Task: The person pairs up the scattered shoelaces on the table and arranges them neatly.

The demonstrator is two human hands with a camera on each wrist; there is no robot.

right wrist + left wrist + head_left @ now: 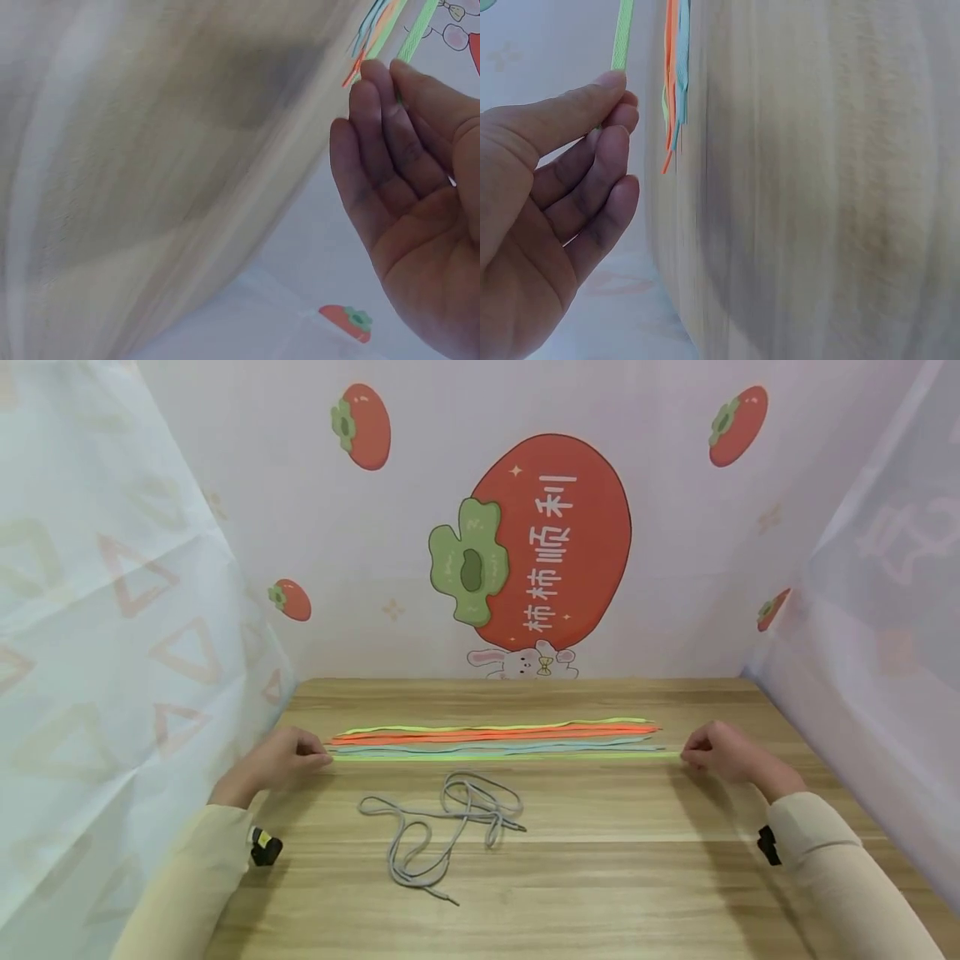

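Observation:
A light green shoelace (510, 757) is stretched straight across the table between both hands. My left hand (288, 758) pinches its left end between thumb and fingers, and in the left wrist view the lace (622, 37) rises from the fingertips. At the other end my right hand (723, 753) pinches the lace (417, 31) the same way. Just behind it lie blue shoelaces (525, 747), orange shoelaces (495, 735) and a yellow-green shoelace (450, 728), laid side by side lengthwise. Closer to me, a grey shoelace (442, 860) lies in loose loops.
The wood-grain table (585, 893) ends at a back wall (675, 610) printed with persimmons and a rabbit. Patterned white sheets hang at the left side (97, 610) and the right side (892, 593). Small black devices sit at both wrists.

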